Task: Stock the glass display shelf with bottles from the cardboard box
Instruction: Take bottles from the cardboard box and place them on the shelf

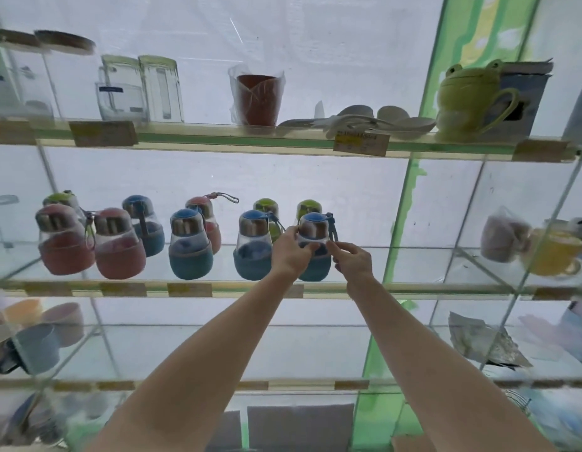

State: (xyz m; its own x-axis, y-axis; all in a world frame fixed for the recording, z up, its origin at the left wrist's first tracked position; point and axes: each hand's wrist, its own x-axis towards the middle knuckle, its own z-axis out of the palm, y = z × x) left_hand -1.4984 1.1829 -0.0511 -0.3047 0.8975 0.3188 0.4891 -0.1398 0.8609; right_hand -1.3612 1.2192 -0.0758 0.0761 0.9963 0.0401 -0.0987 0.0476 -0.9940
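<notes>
A blue-sleeved bottle with a blue cap stands at the right end of the front row on the middle glass shelf. My left hand grips its left side and my right hand pinches its right side by the strap. To its left stand two more blue bottles and two pink ones. A back row holds green, blue and pink bottles. The cardboard box shows only as a brown corner at the bottom.
The top shelf carries glass jars, a wrapped brown cup, white spoons and a green frog mug. Wrapped cups sit in the right bay. Mugs fill the lower left shelf. A green pillar divides the bays.
</notes>
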